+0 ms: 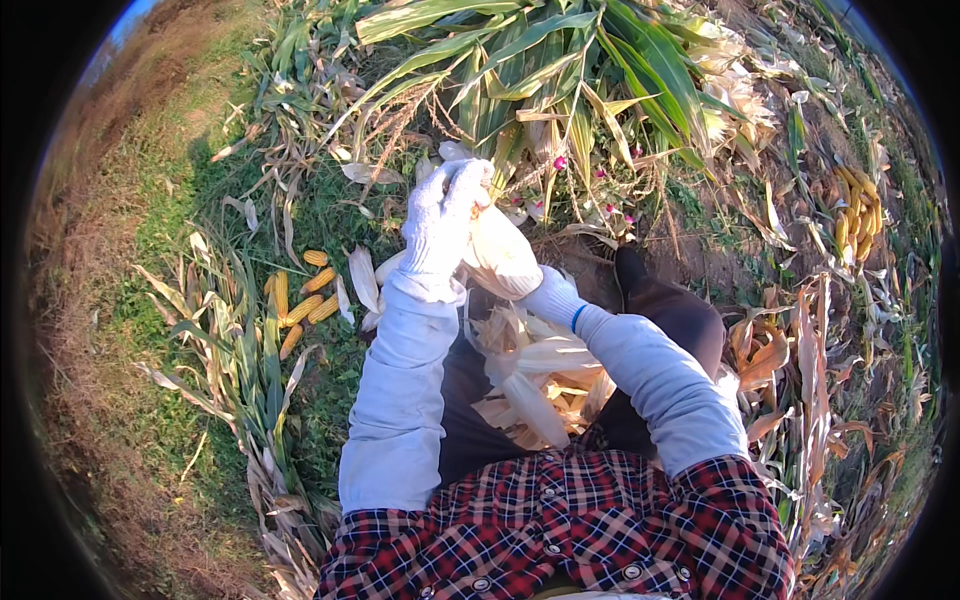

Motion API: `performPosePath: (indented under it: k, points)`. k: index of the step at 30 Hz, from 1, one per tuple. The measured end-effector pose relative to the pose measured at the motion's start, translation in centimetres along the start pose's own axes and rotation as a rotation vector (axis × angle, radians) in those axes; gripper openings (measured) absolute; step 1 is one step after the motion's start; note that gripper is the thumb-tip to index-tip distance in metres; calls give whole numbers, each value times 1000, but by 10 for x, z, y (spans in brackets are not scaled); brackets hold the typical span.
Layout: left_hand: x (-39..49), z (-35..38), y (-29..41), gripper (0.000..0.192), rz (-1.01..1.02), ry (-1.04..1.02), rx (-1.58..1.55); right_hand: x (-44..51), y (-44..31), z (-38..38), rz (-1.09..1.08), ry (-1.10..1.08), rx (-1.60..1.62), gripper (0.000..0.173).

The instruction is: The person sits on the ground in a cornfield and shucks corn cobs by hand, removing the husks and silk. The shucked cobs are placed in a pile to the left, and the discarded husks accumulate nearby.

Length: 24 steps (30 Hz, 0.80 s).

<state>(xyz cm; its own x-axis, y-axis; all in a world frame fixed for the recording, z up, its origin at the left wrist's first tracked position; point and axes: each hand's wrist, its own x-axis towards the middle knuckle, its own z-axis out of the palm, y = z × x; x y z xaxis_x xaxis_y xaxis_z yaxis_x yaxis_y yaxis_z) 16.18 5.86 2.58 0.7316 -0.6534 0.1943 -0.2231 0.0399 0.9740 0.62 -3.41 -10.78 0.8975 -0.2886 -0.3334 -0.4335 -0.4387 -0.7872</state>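
An ear of corn in its pale husk (501,253) is held in front of me, slanting between both hands. My left hand (450,202), in a white knit glove, grips its upper end, where brownish silk shows by the fingertips. My right hand (553,295), in a matching glove with a blue cuff edge, holds the lower end; its fingers are partly hidden behind the husk. Under the hands, loose dry husks (536,375) lie heaped between my legs. Beyond the left hand rise the green leaves of cut corn stalks (540,82).
Several bare yellow corn ears (304,304) lie on the grass at left, beside more corn stalks (232,360). Another pile of yellow ears (859,214) sits at far right. Dry stalks (810,397) stretch along my right side. Small pink flowers (560,163) show among the leaves ahead.
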Motion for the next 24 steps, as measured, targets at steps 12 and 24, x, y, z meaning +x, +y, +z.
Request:
performPosePath:
  k: [12,24]
  points:
    - [-95,6,1,31,365,134,191,49,79,24,-201,187,-93,45]
    - [-47,-136,-145,33,-299,703,-222,9,16,-11,-157,107,-51,46]
